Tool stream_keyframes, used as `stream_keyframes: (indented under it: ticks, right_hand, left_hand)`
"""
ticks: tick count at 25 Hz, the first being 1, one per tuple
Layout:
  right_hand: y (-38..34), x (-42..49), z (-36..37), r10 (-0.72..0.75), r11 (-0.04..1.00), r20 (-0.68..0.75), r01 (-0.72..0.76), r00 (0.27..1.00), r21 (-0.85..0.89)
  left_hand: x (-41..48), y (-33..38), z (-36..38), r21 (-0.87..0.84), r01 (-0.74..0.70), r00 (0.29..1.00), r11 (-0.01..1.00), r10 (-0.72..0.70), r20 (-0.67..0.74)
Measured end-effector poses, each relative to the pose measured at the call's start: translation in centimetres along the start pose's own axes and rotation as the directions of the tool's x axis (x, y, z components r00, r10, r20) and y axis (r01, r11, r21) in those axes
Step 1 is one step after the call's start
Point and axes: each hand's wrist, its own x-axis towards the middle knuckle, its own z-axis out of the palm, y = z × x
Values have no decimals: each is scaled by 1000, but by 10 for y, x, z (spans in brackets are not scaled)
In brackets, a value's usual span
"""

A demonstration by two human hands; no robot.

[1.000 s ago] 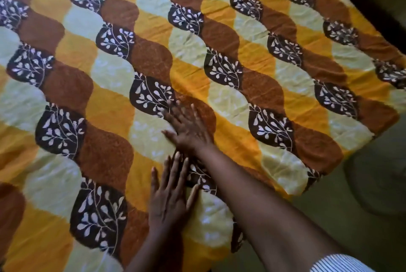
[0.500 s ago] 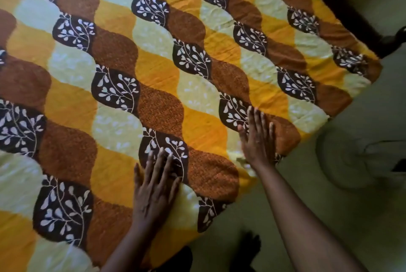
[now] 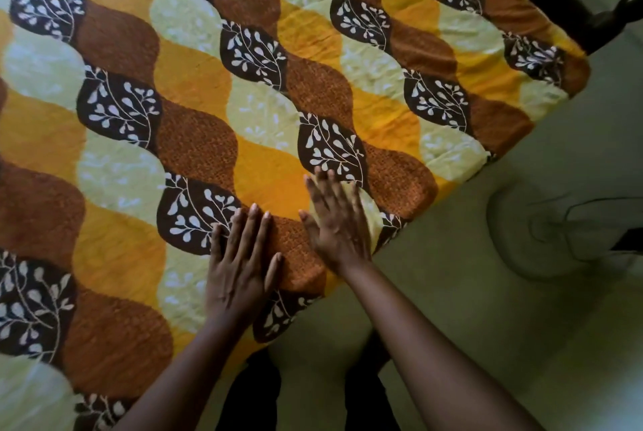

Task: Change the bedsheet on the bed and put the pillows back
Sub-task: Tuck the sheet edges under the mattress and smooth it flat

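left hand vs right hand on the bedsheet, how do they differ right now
The left hand lies nearer the person. The right hand lies further up the bedsheet, closer to the bed's edge. The left hand rests where a brown patch meets a dark leafy one, the right hand mostly on a pale yellow patch. The left hand looks sharp, the right hand slightly blurred. Both lie flat, palm down, fingers straight, gripping nothing.

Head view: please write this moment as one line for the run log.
bedsheet: spread flat | left hand: flat on bedsheet near edge | right hand: flat on bedsheet, apart from left | pillows: none in view
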Motion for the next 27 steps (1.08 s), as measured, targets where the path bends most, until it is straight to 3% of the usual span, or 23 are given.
stream_keyframes:
  ticks: [4, 8, 11, 13, 16, 18, 23, 27]
  right_hand:
    - [68, -16, -22, 52, 997, 37, -50, 998, -60]
    - [141, 2, -59, -43, 999, 1, 43, 999, 5]
    - [125, 70, -75, -106, 985, -120, 121, 987, 127]
    - [89, 138, -72, -133, 970, -79, 147, 988, 196]
    - [65, 213, -54, -96, 993, 112, 88, 989, 75]
    - [88, 226, -42, -75, 997, 166, 78, 983, -15]
    - [191, 200, -57, 187, 982, -18, -187, 982, -35]
    - [246, 163, -78, 314, 947, -68, -317, 947, -46]
  left_hand:
    - [0, 1, -3, 2, -7, 1000, 1000, 7, 26]
    - [13, 2, -11, -96, -76, 997, 992, 76, -6]
    - [58, 23, -13, -131, -170, 985, 977, 164, -54]
    - [97, 53, -6, -127, -223, 975, 967, 217, -56]
    - [133, 88, 7, -59, -260, 965, 964, 256, -65]
    - [135, 95, 14, -8, -250, 966, 968, 248, -66]
    - [132, 93, 15, 11, -259, 961, 966, 259, -96]
    - [131, 92, 15, 9, -259, 964, 966, 259, -67]
